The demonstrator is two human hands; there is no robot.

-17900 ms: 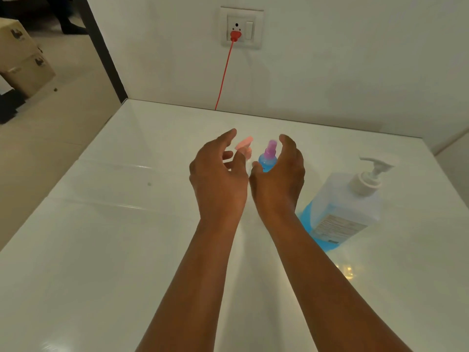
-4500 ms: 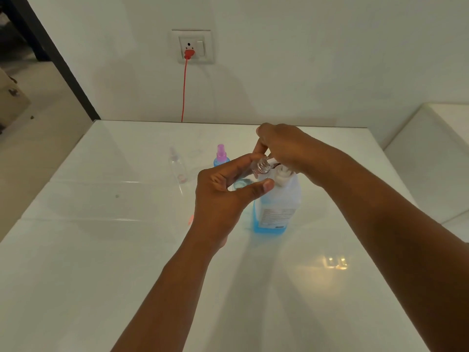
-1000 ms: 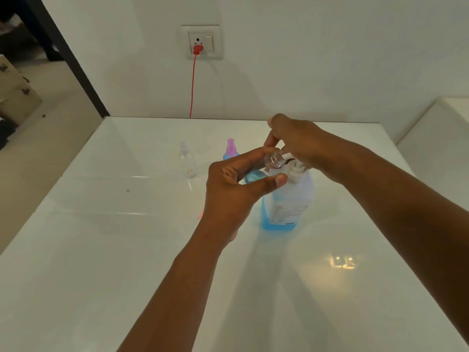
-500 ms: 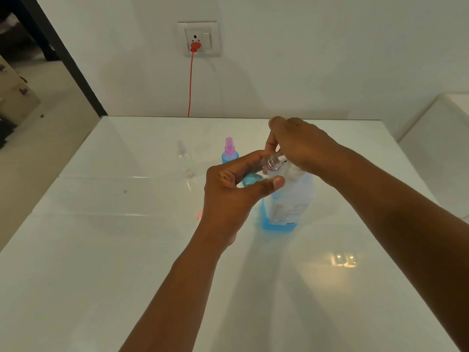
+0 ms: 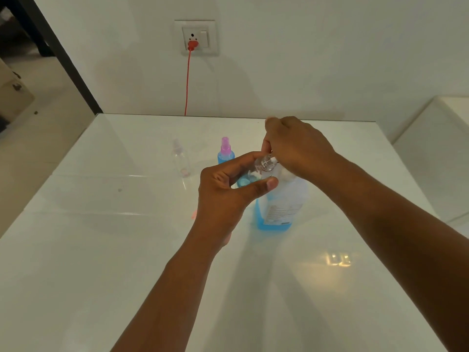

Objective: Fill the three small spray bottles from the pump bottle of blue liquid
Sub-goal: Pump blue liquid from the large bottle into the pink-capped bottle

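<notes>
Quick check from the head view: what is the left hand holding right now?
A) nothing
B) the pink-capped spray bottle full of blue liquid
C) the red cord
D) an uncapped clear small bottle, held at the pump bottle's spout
D: the left hand grips an uncapped clear small bottle by the pump bottle, while the pink-capped spray bottle stands apart on the table.

White wall w/ socket, red cord, glossy white table
</notes>
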